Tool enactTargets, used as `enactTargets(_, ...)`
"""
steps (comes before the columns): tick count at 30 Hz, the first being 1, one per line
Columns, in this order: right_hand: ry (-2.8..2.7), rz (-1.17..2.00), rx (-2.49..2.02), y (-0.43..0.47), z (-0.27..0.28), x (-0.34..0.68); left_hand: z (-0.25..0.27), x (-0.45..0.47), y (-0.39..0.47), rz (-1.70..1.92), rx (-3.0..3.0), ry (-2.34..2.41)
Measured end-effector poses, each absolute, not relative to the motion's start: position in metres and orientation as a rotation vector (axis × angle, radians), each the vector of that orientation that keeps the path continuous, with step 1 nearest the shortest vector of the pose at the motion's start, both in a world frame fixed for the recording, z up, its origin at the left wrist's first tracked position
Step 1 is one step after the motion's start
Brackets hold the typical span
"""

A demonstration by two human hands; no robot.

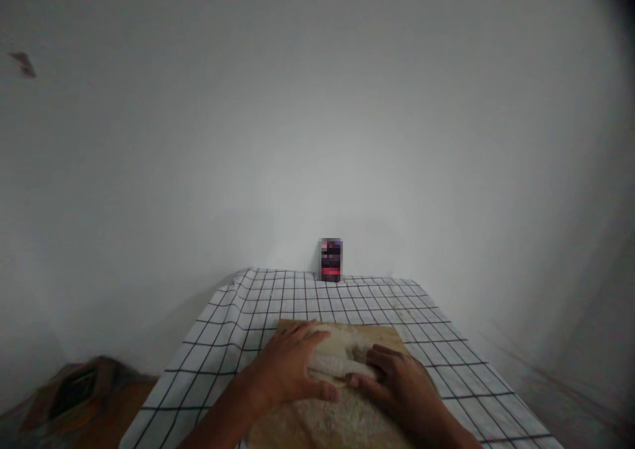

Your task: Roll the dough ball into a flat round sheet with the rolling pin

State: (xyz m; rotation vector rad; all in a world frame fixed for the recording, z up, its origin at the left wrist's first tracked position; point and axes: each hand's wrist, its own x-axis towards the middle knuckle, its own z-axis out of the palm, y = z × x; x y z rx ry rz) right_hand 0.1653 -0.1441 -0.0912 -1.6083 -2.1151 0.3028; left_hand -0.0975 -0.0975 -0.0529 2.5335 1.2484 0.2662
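Note:
A pale, floury sheet of what looks like dough (335, 364) lies on a wooden board (389, 335), with a thick fold or roll across its middle. My left hand (292, 363) rests over its left side, fingers spread forward and thumb apart near the fold. At the right end of the fold, my right hand (399, 384) has its fingers curled and its thumb pressed against the dough. Flour dusts the near part of the board. Both palms face down, which hides some of the dough's edges.
A black-and-white checked cloth (238, 320) covers the table under the board. A small dark and red object (331, 260), blurred out, stands upright at the far edge against a pale wall (327, 138). A dark boxy thing (74, 393) sits low at the left.

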Motion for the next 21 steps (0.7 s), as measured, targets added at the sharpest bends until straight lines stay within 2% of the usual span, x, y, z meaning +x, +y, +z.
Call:
enactTargets(3, -2.143, 0.21, -1.646, -0.138, -0.084, 0.163, -0.052, -0.09, -0.087, 0.217, 2.562, 1.246)
enactTargets(6, -2.149, 0.113, -1.711, -0.136, -0.081, 0.157, -0.051, -0.084, -0.082, 0.317, 2.599, 1.201)
enactTargets(11, -2.164, 0.12, -1.633, -0.14, -0.091, 0.151, -0.048, -0.086, -0.083, 0.424, 2.635, 1.052)
enactTargets(21, -2.121, 0.187, -1.641, -0.142, -0.091, 0.169, -0.058, -0.086, -0.105, 0.524, 2.61, 1.623)
